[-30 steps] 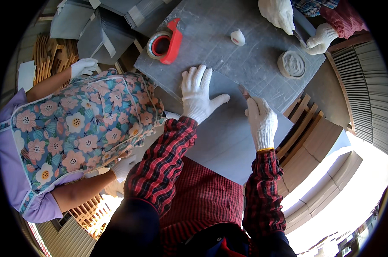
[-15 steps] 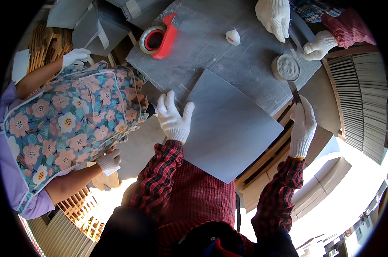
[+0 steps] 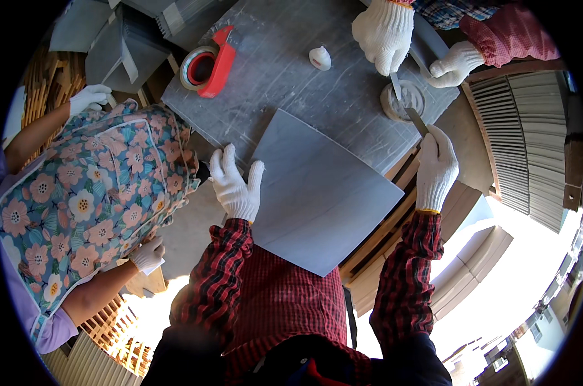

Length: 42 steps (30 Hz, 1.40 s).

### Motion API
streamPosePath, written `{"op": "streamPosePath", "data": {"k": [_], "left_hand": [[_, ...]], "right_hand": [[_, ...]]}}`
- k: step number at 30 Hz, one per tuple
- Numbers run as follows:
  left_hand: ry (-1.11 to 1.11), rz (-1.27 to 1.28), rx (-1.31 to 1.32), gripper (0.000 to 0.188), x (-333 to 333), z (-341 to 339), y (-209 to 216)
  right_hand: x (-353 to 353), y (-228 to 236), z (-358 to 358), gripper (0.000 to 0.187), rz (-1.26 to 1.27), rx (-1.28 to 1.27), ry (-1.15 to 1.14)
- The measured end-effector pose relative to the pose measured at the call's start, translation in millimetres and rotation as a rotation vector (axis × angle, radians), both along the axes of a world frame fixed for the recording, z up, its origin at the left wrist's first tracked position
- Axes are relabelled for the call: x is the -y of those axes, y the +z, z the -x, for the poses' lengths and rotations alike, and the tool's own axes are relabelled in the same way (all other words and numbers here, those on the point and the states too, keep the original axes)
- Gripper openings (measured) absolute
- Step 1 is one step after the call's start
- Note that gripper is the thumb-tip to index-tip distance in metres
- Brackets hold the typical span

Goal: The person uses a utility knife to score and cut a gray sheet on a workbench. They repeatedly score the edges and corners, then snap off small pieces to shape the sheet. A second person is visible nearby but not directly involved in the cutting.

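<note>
Right hand [image 3: 437,168] gripping spatula [image 3: 417,121], co-worker's blade [image 3: 396,87] at tub [image 3: 387,109], left hand [image 3: 236,185] spread beside gray panel [image 3: 323,193], red tape dispenser [image 3: 221,67] beyond

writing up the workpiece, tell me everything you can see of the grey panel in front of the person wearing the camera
The grey panel is a thin, flat, four-sided sheet, blue-grey with faint darker streaks and pale edges, perhaps stone or ceramic tile. It looks smooth and unbroken. It sits turned like a diamond, its far part over the table and its near part jutting past the table toward the checked apron. The gloved left hand is at its left edge; whether it presses there is unclear.
</note>
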<state>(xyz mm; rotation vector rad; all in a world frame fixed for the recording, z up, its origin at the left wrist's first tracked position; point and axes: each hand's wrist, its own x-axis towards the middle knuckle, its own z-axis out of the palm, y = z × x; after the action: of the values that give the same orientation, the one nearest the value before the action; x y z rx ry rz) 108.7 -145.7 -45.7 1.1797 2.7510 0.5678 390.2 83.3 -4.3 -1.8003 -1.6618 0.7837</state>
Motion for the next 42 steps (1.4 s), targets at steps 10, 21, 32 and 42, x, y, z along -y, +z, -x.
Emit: {"op": "streamPosePath", "data": {"k": [10, 21, 32, 42], "left_hand": [[0.001, -0.020, 0.011, 0.067, 1, 2, 4], [-0.050, -0.027, -0.019, 0.064, 2, 7, -1], [-0.069, -0.036, 0.026, 0.064, 3, 8, 1], [-0.115, -0.048, -0.057, 0.065, 1, 6, 1]], "right_hand": [[-3, 0, 14, 0.026, 0.243, -0.298, -0.099], [20, 4, 10, 0.028, 0.555, -0.634, -0.005], [20, 3, 55, 0.026, 0.633, -0.579, 0.253], [20, -5, 63, 0.025, 0.604, -0.491, 0.323]]}}
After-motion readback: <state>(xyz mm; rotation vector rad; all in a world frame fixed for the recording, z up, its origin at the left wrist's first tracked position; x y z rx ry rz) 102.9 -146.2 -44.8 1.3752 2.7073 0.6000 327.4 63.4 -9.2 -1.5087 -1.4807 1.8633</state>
